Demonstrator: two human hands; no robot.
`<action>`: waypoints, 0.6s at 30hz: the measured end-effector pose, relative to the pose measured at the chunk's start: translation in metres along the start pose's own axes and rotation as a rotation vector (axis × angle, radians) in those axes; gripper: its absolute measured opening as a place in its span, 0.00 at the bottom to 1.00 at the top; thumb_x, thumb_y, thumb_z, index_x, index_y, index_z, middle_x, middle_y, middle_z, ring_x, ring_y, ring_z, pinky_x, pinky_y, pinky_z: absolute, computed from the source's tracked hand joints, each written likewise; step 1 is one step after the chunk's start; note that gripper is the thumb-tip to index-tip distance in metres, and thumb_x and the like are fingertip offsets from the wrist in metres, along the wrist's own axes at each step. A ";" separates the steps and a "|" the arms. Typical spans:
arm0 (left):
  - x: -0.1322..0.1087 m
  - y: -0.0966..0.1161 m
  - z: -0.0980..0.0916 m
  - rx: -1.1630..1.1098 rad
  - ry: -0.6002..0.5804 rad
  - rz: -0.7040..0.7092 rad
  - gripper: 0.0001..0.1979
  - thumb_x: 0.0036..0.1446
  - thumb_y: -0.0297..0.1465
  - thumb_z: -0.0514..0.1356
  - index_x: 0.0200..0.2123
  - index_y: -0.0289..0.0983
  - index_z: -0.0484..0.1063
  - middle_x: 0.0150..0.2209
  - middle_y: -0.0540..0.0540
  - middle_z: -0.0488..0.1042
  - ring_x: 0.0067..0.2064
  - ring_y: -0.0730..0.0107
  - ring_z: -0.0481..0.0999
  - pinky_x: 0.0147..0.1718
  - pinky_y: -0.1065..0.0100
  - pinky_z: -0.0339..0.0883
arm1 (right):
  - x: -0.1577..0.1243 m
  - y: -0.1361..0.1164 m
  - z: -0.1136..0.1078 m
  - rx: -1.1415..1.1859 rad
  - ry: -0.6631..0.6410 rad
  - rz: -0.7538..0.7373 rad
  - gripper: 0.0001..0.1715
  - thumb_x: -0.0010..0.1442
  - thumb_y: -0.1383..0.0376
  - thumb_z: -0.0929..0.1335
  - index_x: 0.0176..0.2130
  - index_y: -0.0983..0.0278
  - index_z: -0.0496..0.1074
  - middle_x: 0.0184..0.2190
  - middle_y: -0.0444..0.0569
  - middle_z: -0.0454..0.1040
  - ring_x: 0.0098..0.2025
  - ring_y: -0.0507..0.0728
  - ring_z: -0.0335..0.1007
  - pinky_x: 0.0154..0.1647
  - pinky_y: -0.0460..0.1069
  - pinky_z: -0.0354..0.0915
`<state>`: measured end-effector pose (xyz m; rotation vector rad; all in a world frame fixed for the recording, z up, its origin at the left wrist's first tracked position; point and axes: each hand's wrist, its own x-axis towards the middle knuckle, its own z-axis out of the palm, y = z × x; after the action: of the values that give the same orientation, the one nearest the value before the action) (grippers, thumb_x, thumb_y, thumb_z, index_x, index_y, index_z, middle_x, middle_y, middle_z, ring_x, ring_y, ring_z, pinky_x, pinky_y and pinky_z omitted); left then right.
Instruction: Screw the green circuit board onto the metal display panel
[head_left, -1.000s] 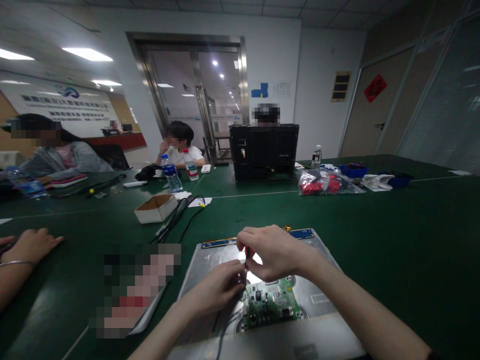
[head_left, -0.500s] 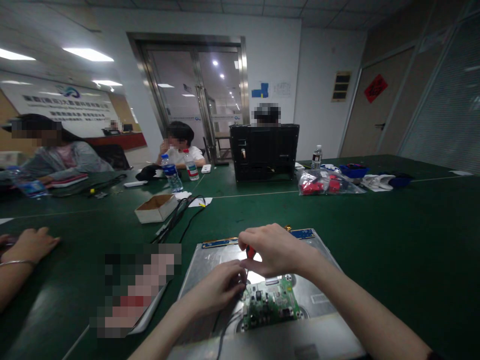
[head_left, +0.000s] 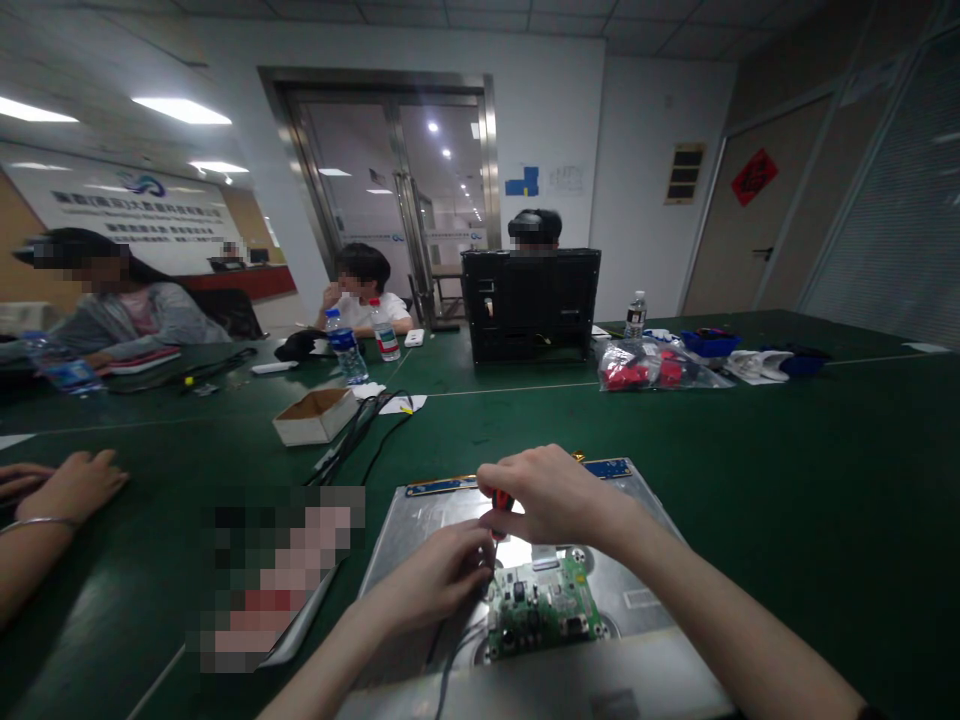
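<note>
My right hand point(head_left: 551, 495) is closed around the handle of a red-and-black screwdriver point(head_left: 501, 503), which points down at the upper left corner of a green circuit board point(head_left: 547, 605). Beside the shaft, my left hand point(head_left: 442, 565) has its fingers pinched together at that same corner; what is between them is hidden. The board lies on the silver metal back of a flat panel point(head_left: 405, 525). A narrow blue circuit strip point(head_left: 607, 468) runs along the panel's far edge. Dark cables point(head_left: 448, 665) pass below my left hand.
Left of the panel are an open cardboard box point(head_left: 315, 418), black cables point(head_left: 352, 430) and a blurred-out flat item point(head_left: 281, 590). Another person's hand point(head_left: 82, 485) rests at far left. Across the green table stand bottles point(head_left: 345, 345), a black display casing point(head_left: 531, 305) and a plastic bag point(head_left: 652, 367).
Both hands stay at the board's corner. The screwdriver handle shows slightly more between the right fingers, and the other person's hand at left has shifted a little to the right.
</note>
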<state>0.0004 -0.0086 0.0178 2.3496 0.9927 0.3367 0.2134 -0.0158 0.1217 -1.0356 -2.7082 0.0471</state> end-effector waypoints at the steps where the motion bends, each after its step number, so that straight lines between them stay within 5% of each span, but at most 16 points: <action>1: 0.000 0.000 0.000 -0.001 0.002 0.004 0.04 0.60 0.28 0.55 0.33 0.37 0.68 0.35 0.47 0.73 0.38 0.62 0.70 0.35 0.67 0.62 | 0.000 0.000 0.000 0.003 -0.002 -0.005 0.08 0.68 0.59 0.70 0.42 0.62 0.71 0.35 0.46 0.79 0.33 0.54 0.72 0.27 0.48 0.47; 9: 0.001 -0.008 0.004 -0.014 0.003 0.031 0.07 0.60 0.28 0.55 0.39 0.37 0.72 0.40 0.45 0.76 0.39 0.61 0.72 0.40 0.65 0.65 | -0.004 -0.001 -0.004 0.108 -0.038 -0.057 0.14 0.62 0.69 0.71 0.48 0.63 0.69 0.42 0.49 0.79 0.38 0.56 0.73 0.30 0.48 0.51; 18: 0.002 -0.009 0.004 -0.011 -0.015 0.009 0.05 0.62 0.30 0.56 0.38 0.37 0.73 0.41 0.44 0.76 0.40 0.59 0.73 0.40 0.64 0.66 | -0.002 -0.003 -0.003 0.055 -0.048 0.004 0.10 0.63 0.66 0.70 0.45 0.62 0.69 0.40 0.48 0.81 0.36 0.56 0.74 0.28 0.48 0.47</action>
<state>-0.0020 -0.0039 0.0089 2.3442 0.9717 0.3264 0.2133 -0.0196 0.1243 -1.0367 -2.7313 0.1486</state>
